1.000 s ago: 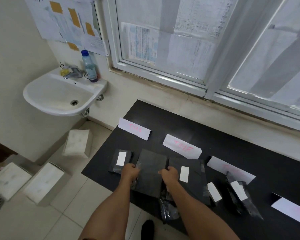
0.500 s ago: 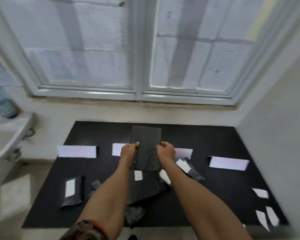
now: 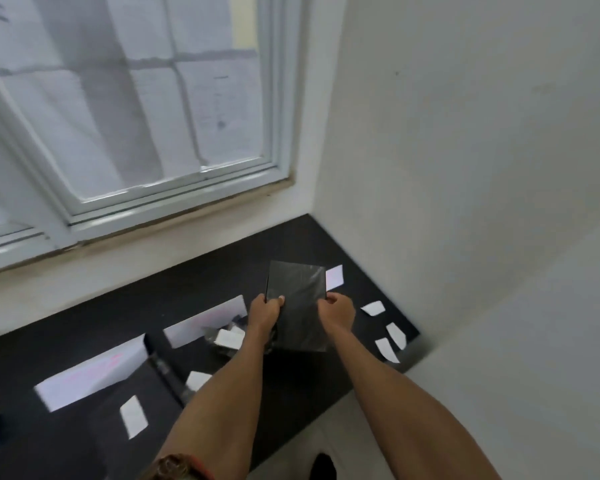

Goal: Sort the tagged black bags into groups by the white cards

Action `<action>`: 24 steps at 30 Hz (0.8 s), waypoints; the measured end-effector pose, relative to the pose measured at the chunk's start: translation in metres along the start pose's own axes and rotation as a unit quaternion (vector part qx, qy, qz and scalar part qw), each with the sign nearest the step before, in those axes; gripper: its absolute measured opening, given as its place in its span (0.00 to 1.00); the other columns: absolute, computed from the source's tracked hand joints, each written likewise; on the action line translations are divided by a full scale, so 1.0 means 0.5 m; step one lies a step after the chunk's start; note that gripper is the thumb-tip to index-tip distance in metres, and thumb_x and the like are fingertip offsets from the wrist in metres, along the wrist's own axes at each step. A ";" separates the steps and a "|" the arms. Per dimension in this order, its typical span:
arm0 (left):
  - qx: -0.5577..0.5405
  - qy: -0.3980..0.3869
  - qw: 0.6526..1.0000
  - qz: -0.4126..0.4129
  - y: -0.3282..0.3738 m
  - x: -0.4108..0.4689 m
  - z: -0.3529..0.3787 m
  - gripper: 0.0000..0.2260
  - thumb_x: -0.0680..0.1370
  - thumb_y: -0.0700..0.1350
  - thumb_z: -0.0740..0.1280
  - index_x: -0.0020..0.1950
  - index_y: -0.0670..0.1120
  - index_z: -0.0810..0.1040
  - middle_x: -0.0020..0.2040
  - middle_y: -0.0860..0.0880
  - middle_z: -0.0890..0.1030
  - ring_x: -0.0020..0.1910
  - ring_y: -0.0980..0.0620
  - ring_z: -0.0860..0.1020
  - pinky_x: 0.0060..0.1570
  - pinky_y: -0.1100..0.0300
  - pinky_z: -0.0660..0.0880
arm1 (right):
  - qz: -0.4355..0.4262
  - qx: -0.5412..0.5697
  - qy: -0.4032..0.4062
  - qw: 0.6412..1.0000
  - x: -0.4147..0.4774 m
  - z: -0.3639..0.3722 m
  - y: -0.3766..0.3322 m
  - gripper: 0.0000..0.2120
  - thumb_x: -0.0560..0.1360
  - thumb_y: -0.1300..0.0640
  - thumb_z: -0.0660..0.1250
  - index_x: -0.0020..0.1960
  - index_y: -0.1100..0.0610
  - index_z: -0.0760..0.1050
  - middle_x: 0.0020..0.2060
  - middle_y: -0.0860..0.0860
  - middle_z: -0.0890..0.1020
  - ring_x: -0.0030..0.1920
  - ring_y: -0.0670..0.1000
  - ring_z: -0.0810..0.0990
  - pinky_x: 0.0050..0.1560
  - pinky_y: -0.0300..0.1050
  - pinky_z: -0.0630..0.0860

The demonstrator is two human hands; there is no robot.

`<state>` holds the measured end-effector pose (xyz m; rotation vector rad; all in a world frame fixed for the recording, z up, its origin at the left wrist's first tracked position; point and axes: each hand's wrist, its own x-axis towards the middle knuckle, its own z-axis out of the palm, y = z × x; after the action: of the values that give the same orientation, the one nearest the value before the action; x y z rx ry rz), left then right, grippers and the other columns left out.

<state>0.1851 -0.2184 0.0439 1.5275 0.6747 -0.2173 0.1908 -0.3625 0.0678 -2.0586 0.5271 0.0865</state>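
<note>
1. A flat black plastic bag (image 3: 297, 306) is held up over the right part of the black desk (image 3: 187, 289), with a plain dark face toward the camera.
2. The left hand (image 3: 264, 311) grips the bag's left edge with its thumb on the front. The right hand (image 3: 338, 311) pinches the right edge with curled fingers.
3. A far white paper card (image 3: 334, 277) lies on the desk behind the bag's upper right corner, and the bag partly hides it.
4. Two more cards lie further left: a middle white card (image 3: 205, 320) and a left white card (image 3: 90, 375). Both carry faint pink writing that is too blurred to read.
5. A crumpled black bag with a white tag (image 3: 227, 339) sits just in front of the middle white card, partly covered by the left forearm.
6. A large flat black bag (image 3: 149, 389) bearing a white rectangular tag (image 3: 134, 417) lies at the lower left, in front of the left white card.
7. Three loose white slips (image 3: 387, 349) lie near the desk's right edge, by the white wall (image 3: 465, 168).
8. A paper-covered window (image 3: 136, 116) runs behind the desk, and the print on its sheets is illegible.
</note>
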 end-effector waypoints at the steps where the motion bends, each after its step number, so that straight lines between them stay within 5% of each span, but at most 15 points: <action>1: 0.005 -0.003 1.000 -0.006 -0.002 0.000 0.027 0.07 0.77 0.43 0.66 0.53 0.42 0.76 0.50 0.44 0.79 0.51 0.45 0.77 0.56 0.50 0.75 | 0.009 0.003 0.003 1.000 0.015 -0.016 0.019 0.10 0.72 0.61 0.66 0.51 0.63 0.82 0.48 0.58 0.84 0.52 0.58 0.81 0.50 0.42 0.72; 13: 0.036 -0.039 0.997 -0.057 -0.041 0.056 0.266 0.04 0.77 0.40 0.64 0.50 0.43 0.77 0.51 0.43 0.80 0.51 0.43 0.79 0.58 0.47 0.76 | 0.199 -0.027 0.106 0.974 0.190 -0.156 0.289 0.16 0.75 0.61 0.63 0.61 0.63 0.75 0.58 0.59 0.80 0.61 0.60 0.76 0.60 0.47 0.70; 18: 0.038 -0.036 0.995 -0.090 -0.066 0.091 0.283 0.09 0.76 0.41 0.63 0.54 0.41 0.78 0.52 0.41 0.82 0.51 0.42 0.81 0.57 0.44 0.76 | 0.297 -0.101 0.081 0.946 0.213 -0.196 0.365 0.17 0.76 0.59 0.61 0.63 0.66 0.70 0.60 0.63 0.76 0.60 0.62 0.75 0.60 0.50 0.72; 24: 0.025 -0.006 0.994 -0.108 -0.056 0.080 0.291 0.05 0.78 0.38 0.63 0.50 0.43 0.77 0.48 0.43 0.81 0.46 0.45 0.80 0.50 0.51 0.77 | 0.297 -0.094 0.029 0.950 0.238 -0.193 0.390 0.17 0.77 0.60 0.60 0.63 0.68 0.67 0.59 0.64 0.77 0.59 0.63 0.77 0.59 0.49 0.74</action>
<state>0.2411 -0.3488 -0.0145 1.4991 0.8311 -0.4083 0.2056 -0.5675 -0.0709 -2.0202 1.2024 0.4477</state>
